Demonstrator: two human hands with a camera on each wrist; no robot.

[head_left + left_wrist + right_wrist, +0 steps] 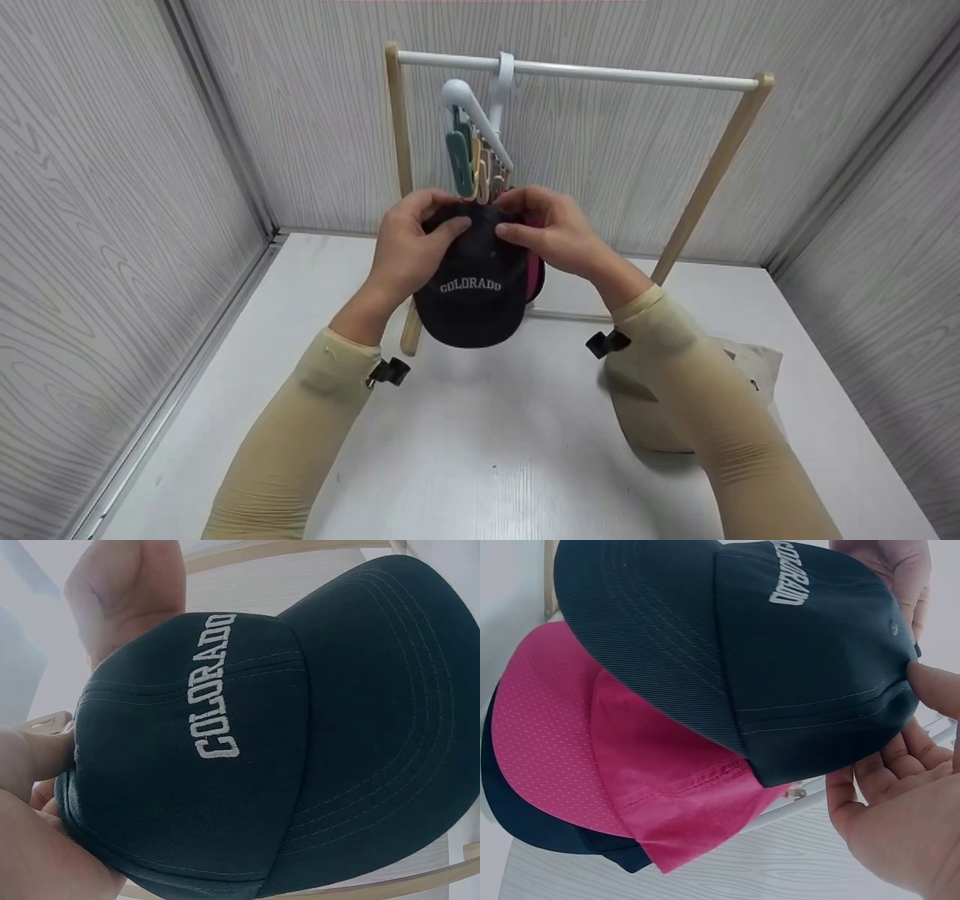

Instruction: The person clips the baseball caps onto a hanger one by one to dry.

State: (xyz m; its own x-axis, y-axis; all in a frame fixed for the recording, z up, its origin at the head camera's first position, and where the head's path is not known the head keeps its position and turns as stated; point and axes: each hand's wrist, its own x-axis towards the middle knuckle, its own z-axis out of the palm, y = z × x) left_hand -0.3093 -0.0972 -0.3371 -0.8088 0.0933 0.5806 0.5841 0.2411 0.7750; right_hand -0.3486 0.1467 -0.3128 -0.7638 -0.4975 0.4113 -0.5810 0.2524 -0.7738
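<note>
Up by the clip hanger (pixel 480 142), the left hand (pixel 409 240) and right hand (pixel 551 229) pinch the dark cap (pixel 472 292). If it misses a clip, it could drop to the surface (pixel 487 450).

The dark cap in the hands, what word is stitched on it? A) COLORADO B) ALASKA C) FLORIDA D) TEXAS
A: the dark cap held between the left hand and right hand has COLORADO stitched in white letters across its front, also readable in the left wrist view.
</note>
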